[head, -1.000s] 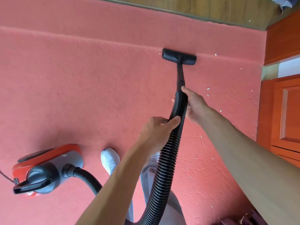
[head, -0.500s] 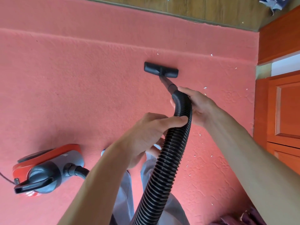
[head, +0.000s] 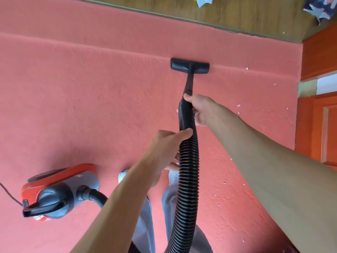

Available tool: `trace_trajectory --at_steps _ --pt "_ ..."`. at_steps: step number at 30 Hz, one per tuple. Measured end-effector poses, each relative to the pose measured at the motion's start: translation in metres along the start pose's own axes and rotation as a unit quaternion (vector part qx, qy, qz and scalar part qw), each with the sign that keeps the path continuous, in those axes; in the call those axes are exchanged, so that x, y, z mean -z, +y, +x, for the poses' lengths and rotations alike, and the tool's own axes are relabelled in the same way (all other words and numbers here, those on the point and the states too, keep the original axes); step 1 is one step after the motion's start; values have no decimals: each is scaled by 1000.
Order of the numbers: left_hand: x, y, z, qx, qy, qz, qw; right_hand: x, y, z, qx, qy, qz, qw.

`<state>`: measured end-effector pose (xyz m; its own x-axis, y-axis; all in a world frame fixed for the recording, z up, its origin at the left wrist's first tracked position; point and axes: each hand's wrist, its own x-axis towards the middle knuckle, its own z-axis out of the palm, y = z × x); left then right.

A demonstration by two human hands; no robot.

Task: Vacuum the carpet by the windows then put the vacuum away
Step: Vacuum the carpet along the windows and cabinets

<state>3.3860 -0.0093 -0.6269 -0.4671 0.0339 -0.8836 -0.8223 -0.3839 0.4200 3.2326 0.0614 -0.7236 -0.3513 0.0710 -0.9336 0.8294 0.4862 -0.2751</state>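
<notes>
A red and grey canister vacuum (head: 60, 190) stands on the red carpet (head: 91, 99) at the lower left. Its black ribbed hose (head: 187, 170) rises up the middle to a short tube and a flat black floor nozzle (head: 189, 65) lying on the carpet. My right hand (head: 204, 110) grips the top end of the hose just below the tube. Lower down, my left hand (head: 164, 148) holds the hose with thumb and fingers curled round it. Small white scraps (head: 238, 105) dot the carpet right of the nozzle and hose.
The carpet ends at a wooden floor (head: 237, 13) along the top, where crumpled paper and a patterned cloth (head: 319, 6) lie. Orange wooden doors (head: 321, 128) stand at the right edge. A black power cord (head: 9, 194) trails left from the vacuum. My white shoe (head: 124, 175) shows below the arms.
The nozzle was pulled back toward me half a second ago and has now moved forward and right along the carpet. Both hands kept their hold on the hose.
</notes>
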Motion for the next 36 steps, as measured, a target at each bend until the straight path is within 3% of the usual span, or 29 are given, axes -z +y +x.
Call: trace_trajectory --at_steps 9,14,19,26,31,36 --pt "7 -7 -4 11 17 -19 1000 -4 10 2 -14 4 10 1000" --pt "-1 -6 -16 -3 15 -16 1000 11 14 -17 11 26 108 994" --pt "-7 -3 -36 -16 -87 63 994 50 47 -60 -22 1 244 970" --pt "-6 -7 -60 -5 -184 90 979 73 89 -90 -38 -51 294 954" --pt "-2 -4 -60 -20 -161 79 984 65 75 -78 -19 -57 233 971" --pt "-1 -2 -38 -26 -46 44 998 42 34 -41 12 -29 136 990"
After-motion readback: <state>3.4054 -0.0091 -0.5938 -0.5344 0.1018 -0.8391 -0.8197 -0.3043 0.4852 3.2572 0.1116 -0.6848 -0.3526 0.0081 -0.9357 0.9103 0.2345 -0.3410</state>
